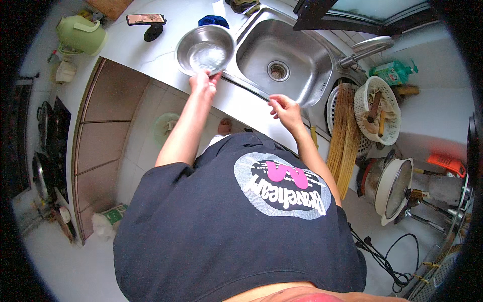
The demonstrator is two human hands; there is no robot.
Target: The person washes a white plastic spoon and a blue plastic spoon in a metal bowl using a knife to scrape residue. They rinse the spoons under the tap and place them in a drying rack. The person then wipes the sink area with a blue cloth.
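A round stainless steel basin (205, 49) is over the white counter, left of the metal sink (260, 71). What looks like clear water lies in its bottom. My left hand (205, 81) grips the near rim, fingers partly hidden at the basin's edge. By the sink's near edge, my right hand (285, 109) hangs with curled fingers apart and nothing between them. A dark blue cloth (214, 21) lies just behind the basin. The curved metal faucet (362, 52) is at the sink's right.
A phone (146, 19) on a stand and a green kettle (81, 34) are at the left. Right of the sink are bamboo chopsticks or sticks (342, 143), a white plastic basket (396, 117) and a green bottle (390, 73). An open window frame (358, 22) juts in behind.
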